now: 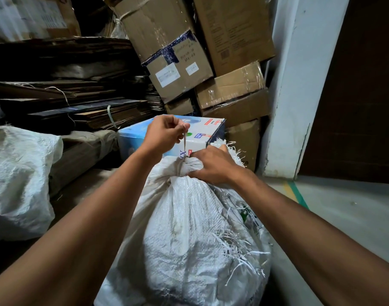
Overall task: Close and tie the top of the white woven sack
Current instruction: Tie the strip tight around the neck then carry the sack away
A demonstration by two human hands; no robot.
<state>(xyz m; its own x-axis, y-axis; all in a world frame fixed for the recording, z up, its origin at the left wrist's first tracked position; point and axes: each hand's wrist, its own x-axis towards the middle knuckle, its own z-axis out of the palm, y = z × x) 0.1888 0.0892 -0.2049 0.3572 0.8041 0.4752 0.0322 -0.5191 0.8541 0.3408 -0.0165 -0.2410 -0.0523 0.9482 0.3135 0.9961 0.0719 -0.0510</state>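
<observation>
A full white woven sack (193, 235) stands in front of me, frayed strands hanging off its right side. Its top is gathered into a bunched neck (190, 167). My right hand (213, 165) grips that neck from the right, fingers curled round the gathered fabric. A thin pale string (184, 144) runs up taut from the neck to my left hand (164, 131), which pinches its end between thumb and fingers just above the sack.
A blue and white printed box (202, 133) sits right behind the sack. Brown cardboard boxes (178, 60) are piled at the back, flattened cardboard (63, 85) stacked at left. Another white sack (19, 173) lies at left. A white pillar (299, 96) and dark door stand at right.
</observation>
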